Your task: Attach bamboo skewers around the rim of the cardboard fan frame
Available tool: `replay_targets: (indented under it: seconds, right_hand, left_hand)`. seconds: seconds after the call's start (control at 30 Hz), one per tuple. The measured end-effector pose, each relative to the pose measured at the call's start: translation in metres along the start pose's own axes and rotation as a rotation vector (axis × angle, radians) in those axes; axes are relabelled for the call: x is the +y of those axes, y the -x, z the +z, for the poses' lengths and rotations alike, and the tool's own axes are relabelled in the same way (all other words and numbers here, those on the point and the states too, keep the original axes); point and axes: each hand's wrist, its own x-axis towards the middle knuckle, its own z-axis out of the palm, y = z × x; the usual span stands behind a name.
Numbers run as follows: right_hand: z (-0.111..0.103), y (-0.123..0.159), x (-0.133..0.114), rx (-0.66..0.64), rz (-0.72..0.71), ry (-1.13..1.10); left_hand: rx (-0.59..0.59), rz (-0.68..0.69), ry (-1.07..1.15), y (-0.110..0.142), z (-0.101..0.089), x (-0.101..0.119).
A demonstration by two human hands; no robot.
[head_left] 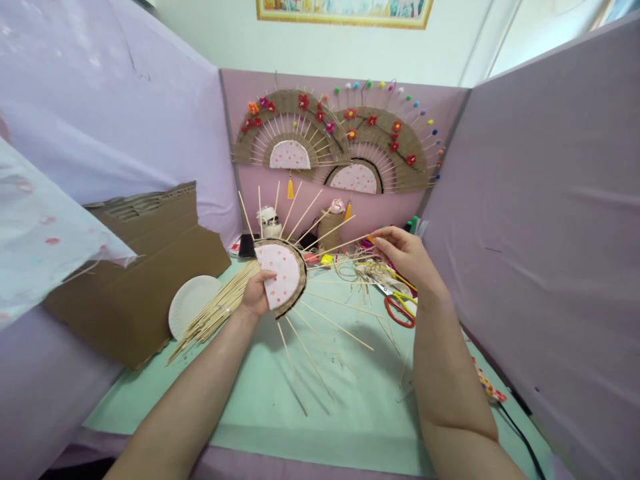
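My left hand [257, 293] grips a half-round fan base [287, 277] by its straight edge, the thumb lying on its white, pink-dotted face. The base has a brown and black curved rim, from which several thin wooden sticks [345, 333] spread out like rays. It is held above the table, the curved side turned to the right. My right hand [403, 253] is raised on the right, thumb and fingers pinched on the outer end of one wooden stick [357, 239]. That stick runs back toward the rim.
A bundle of sticks [215, 310] lies by a white paper plate [187, 303] and brown cardboard [145, 267] at left. Red-handled scissors [400, 311] and scraps lie at right. Two decorated fans [290, 127] hang on the pink back panel [270, 187]. Purple-covered panels [540, 200] flank the green table [320, 433].
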Motion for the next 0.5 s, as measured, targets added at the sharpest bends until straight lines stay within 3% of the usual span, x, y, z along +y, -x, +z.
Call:
replay_targets:
  seconds: [0.17, 0.27, 0.5]
  right_hand:
    - [0.002, 0.003, -0.006, 0.072, -0.107, 0.083]
    - [0.003, 0.001, -0.005, 0.097, -0.100, 0.057]
    - [0.014, -0.004, 0.011, -0.165, 0.065, 0.049]
  left_hand:
    - [0.028, 0.053, 0.060, 0.002, 0.004, 0.004]
    - [0.042, 0.089, 0.104, 0.002, 0.006, 0.007]
    - [0.045, 0.147, 0.166, 0.003, 0.006, 0.011]
